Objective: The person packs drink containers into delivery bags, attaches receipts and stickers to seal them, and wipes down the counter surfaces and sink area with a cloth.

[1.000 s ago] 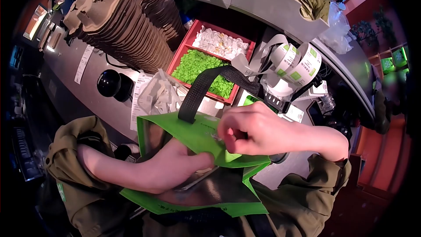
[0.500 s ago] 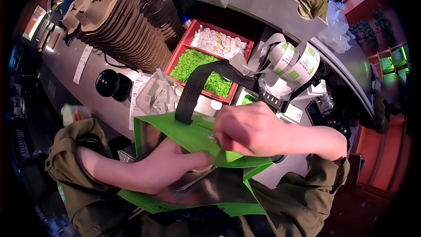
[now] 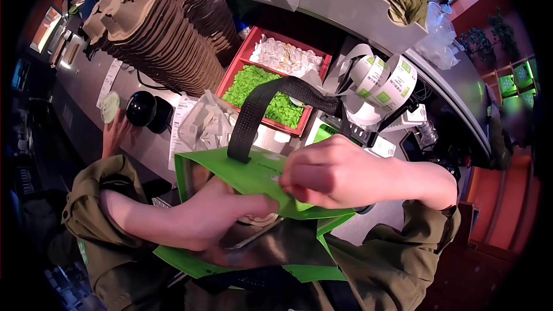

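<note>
While the fingers of the right hand (image 3: pixel 325 175) were curled together and clamped on green material at the far rim of the green bag (image 3: pixel 253 177), those of the left hand (image 3: pixel 216 213) lay largely hidden in its mouth; whether they gripped anything could not be determined. The left thumb was extended towards the far rim. A pale item showed partly beneath it and was not identified.

The bag stood open-mouthed, close before the person's torso; its base was out of view. Its walls were judged light, soft and prone to fold, and the silvery lining (image 3: pixel 296 242) possibly slippery. Total weight could not be assessed, the contents being mostly concealed. The black strap (image 3: pixel 245 129) was judged the sound hold for lifting, the rim for steadying the mouth.

Beyond the strap lay a red tray (image 3: pixel 248 47) with green pieces (image 3: pixel 249 83) and white pieces (image 3: pixel 282 55) in separate compartments. A label roll (image 3: pixel 397 83) stood to its right, stacked brown carriers (image 3: pixel 167 40) to its left. At far left, another person's hand (image 3: pixel 117 132) was near a black rounded device (image 3: pixel 141 109).
</note>
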Available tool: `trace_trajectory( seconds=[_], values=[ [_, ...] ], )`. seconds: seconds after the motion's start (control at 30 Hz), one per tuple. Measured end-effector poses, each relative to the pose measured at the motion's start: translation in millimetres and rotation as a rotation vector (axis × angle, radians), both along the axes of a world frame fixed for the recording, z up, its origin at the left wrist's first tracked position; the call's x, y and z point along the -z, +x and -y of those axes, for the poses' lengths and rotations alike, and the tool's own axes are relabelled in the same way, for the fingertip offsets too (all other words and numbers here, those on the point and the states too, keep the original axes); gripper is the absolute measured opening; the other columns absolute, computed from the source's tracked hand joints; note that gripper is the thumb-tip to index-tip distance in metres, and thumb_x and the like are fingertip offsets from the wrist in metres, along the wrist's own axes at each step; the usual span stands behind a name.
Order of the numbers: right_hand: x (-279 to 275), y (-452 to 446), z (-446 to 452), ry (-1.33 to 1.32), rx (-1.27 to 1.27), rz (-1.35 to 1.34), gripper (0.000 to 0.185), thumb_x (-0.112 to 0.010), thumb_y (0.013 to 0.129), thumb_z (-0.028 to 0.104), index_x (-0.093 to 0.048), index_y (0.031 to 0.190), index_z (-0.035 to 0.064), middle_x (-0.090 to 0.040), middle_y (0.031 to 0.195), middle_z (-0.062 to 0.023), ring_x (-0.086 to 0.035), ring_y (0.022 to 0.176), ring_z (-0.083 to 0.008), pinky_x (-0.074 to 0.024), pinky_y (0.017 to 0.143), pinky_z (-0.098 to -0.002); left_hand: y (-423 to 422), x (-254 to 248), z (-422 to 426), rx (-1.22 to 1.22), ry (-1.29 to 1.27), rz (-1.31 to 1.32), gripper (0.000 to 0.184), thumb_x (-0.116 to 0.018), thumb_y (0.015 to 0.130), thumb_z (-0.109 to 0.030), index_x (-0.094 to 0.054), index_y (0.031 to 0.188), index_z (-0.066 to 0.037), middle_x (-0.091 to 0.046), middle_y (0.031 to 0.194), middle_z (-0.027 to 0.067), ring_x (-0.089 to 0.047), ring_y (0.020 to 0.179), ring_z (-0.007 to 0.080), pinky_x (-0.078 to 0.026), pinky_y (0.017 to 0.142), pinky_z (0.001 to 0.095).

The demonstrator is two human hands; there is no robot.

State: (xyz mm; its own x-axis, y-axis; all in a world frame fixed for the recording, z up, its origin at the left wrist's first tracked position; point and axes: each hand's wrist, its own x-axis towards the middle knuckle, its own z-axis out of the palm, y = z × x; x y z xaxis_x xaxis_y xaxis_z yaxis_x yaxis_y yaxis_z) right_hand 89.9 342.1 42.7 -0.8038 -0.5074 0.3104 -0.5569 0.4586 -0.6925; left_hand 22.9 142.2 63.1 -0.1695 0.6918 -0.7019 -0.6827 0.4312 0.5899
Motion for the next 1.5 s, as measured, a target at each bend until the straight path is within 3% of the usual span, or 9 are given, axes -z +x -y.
trace_trajectory(
  seconds=[0.23,0.53,0.63,0.93,1.03,1.1,1.17,1.27,1.5],
  values=[
    [1,-1,9,0.052,0.047,-0.094,0.015,-0.06,0.061,0.006,-0.047,0.066,0.0006,-0.048,0.061,-0.0095,-0.054,0.051,-0.0254,-0.0429,0.041,-0.0339,0,-5,-2,0.037,-0.107,-0.01,0.024,-0.06,0.075,-0.013,-0.055,0.096,-0.002,-0.056,0.091,0.001,-0.05,0.084,0.0081,-0.042,0.069,0.0234],
    [6,-8,0,-0.094,0.021,0.185,0.007,-0.055,0.07,0.004,-0.05,0.07,-0.0006,-0.053,0.066,-0.0111,-0.054,0.055,-0.0284,-0.0442,0.049,-0.0366,-3,3,3,0.082,-0.016,-0.019,0.019,-0.058,0.077,-0.015,-0.055,0.091,-0.003,-0.054,0.085,-0.0008,-0.049,0.077,0.0058,-0.043,0.062,0.024],
    [5,-8,-1,-0.116,0.004,0.065,0.008,-0.057,0.072,0.006,-0.052,0.07,0.0002,-0.053,0.065,-0.0116,-0.055,0.057,-0.0287,-0.0447,0.051,-0.036,-2,-3,0,0.06,-0.107,0.01,0.016,-0.057,0.078,-0.011,-0.055,0.09,-0.001,-0.055,0.082,-0.0009,-0.049,0.076,0.0046,-0.04,0.063,0.0209],
    [-29,-10,9,0.327,0.088,0.07,0.015,-0.058,0.07,0.009,-0.048,0.065,-0.0018,-0.053,0.059,-0.0128,-0.055,0.053,-0.0309,-0.0435,0.047,-0.0386,-6,-5,-4,0.061,0.028,-0.054,0.014,-0.057,0.079,-0.008,-0.056,0.09,-0.001,-0.057,0.082,-0.0005,-0.05,0.072,0.0049,-0.04,0.061,0.0211],
    [-25,-14,13,0.342,0.147,0.122,0.012,-0.057,0.069,0.013,-0.051,0.067,0.0028,-0.052,0.065,-0.0112,-0.054,0.055,-0.0296,-0.042,0.045,-0.0381,-8,-14,-6,0.086,-0.164,-0.054,0.013,-0.057,0.078,-0.007,-0.057,0.091,-0.003,-0.056,0.078,-0.001,-0.049,0.066,0.0047,-0.039,0.058,0.0209],
    [-6,-17,15,0.208,0.13,0.024,0.013,-0.057,0.067,0.016,-0.053,0.068,0.0039,-0.053,0.064,-0.0134,-0.054,0.056,-0.0322,-0.042,0.047,-0.0415,-5,9,6,-0.024,0.037,-0.006,0.013,-0.058,0.08,-0.008,-0.056,0.092,-0.005,-0.053,0.075,-0.0026,-0.045,0.061,0.0064,-0.036,0.055,0.0216],
    [0,-27,21,0.287,0.136,0.109,0.023,-0.06,0.065,0.024,-0.054,0.058,0.0027,-0.053,0.055,-0.0151,-0.053,0.054,-0.0353,-0.0421,0.05,-0.0433,-5,-7,2,-0.049,0.081,-0.063,0.011,-0.057,0.08,-0.011,-0.056,0.09,-0.005,-0.057,0.08,0.0007,-0.052,0.071,0.0096,-0.042,0.063,0.0253],
    [30,-51,22,0.259,0.096,-0.064,0.037,-0.064,0.063,0.04,-0.057,0.057,0.0038,-0.058,0.059,-0.0154,-0.057,0.058,-0.0333,-0.0415,0.051,-0.0438,-42,14,13,0.337,0.282,-0.181,0.021,-0.056,0.08,-0.019,-0.057,0.096,-0.006,-0.059,0.082,0.0037,-0.056,0.074,0.0125,-0.044,0.066,0.0261],
    [13,-49,6,0.296,0.052,0.07,0.026,-0.064,0.067,0.03,-0.063,0.068,0.0036,-0.062,0.065,-0.0084,-0.058,0.062,-0.0211,-0.0424,0.057,-0.034,-75,8,-13,0.296,0.286,-0.594,0.029,-0.052,0.078,-0.013,-0.052,0.107,-0.009,-0.058,0.092,0.0094,-0.056,0.084,0.018,-0.045,0.073,0.0304]
  ],
)
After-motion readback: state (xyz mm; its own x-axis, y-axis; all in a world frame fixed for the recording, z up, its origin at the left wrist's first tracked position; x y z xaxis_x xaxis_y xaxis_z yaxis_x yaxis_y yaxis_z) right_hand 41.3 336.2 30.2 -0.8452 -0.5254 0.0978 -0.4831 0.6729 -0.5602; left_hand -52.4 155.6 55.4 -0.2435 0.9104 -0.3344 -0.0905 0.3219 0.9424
